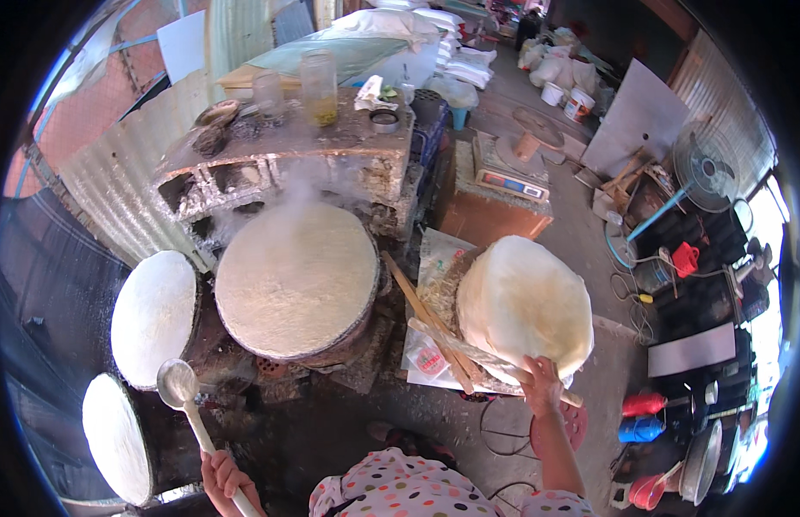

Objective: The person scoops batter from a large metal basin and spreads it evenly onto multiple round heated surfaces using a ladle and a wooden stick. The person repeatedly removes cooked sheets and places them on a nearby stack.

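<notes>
My left hand (226, 481) grips the handle of a ladle (178, 382), whose bowl is coated with pale batter. The ladle's bowl is beside a round white-topped pan (155, 316), and a second such pan (115, 439) lies nearer to me. Steam rises from a large round pan (296, 278) covered by an even, cream-coloured layer. On my right, my right hand (543, 386) holds a long wooden stick (464, 346) at the near edge of a thick round stack of thin pale sheets (529, 300). Two more wooden sticks (432, 316) lean beside the stack.
A brick stove ledge (277, 145) behind the steaming pan carries glass jars (319, 87). Digital scales (513, 171) stand on a box past the stack. To the right are a standing fan (703, 168), loose cables, a red stool (558, 430) and vacuum flasks (642, 428).
</notes>
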Available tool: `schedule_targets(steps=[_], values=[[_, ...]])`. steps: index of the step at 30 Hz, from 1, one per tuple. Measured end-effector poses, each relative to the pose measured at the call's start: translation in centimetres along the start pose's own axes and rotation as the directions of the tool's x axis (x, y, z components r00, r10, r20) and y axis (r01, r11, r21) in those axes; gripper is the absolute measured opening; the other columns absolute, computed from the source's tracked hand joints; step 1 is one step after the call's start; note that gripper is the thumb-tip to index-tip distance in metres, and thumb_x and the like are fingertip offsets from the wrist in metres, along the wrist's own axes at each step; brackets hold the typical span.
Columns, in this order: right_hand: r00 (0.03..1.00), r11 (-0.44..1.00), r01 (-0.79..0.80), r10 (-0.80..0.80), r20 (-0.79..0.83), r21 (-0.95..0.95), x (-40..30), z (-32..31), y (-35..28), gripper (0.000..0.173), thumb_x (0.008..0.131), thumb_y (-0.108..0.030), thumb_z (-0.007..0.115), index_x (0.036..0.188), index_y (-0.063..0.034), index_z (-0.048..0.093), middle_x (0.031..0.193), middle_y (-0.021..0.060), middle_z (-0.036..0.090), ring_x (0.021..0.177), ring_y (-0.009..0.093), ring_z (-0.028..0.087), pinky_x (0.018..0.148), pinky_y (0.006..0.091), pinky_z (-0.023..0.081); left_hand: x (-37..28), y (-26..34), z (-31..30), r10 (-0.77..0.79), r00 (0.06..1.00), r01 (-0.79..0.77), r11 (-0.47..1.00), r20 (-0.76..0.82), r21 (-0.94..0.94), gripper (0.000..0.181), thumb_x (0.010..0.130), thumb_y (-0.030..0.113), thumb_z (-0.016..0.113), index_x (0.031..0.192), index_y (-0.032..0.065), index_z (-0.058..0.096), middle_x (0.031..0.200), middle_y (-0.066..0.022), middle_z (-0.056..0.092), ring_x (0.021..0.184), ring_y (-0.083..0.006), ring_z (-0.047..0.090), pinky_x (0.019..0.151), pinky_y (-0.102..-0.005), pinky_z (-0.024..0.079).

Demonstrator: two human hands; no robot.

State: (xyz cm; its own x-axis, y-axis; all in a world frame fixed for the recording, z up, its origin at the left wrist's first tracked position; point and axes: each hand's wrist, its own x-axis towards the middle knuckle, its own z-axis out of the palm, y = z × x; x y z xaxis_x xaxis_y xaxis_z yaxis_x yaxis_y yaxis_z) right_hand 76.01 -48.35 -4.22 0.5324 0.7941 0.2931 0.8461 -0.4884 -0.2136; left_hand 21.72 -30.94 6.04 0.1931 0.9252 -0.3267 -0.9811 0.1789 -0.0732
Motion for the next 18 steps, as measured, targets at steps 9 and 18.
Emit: schedule_targets(steps=[9,18], values=[[0.954,0.592,-0.296,0.156,0.255,0.749,10.0,3.7,-10.0,0.032,0.103,-0.018,0.042,0.128,-0.0041,0.057,0.076,-0.0002,0.048,0.052,0.003,0.036,0.043,0.0192,0.03,0.0,-1.4,0.5,0.131,0.99,-0.137,0.977,-0.051,-0.166,0.012,0.101,0.017,0.05,0.096,0.0083,0.044,0.075,0.0009,0.04,0.053,-0.004,0.035,0.039,-0.0177,0.032],[0.245,0.515,-0.297,-0.772,0.586,0.804,0.9,7.4,-44.2,0.02,0.104,-0.023,0.042,0.108,-0.0075,0.053,0.072,0.0019,0.055,0.057,0.012,0.053,0.05,0.0251,0.047,-13.1,-1.2,-5.2,0.752,0.624,-0.755,0.65,-0.213,0.087,0.019,0.102,0.014,0.047,0.12,0.0084,0.046,0.081,0.0014,0.043,0.053,-0.0023,0.033,0.039,-0.014,0.032]])
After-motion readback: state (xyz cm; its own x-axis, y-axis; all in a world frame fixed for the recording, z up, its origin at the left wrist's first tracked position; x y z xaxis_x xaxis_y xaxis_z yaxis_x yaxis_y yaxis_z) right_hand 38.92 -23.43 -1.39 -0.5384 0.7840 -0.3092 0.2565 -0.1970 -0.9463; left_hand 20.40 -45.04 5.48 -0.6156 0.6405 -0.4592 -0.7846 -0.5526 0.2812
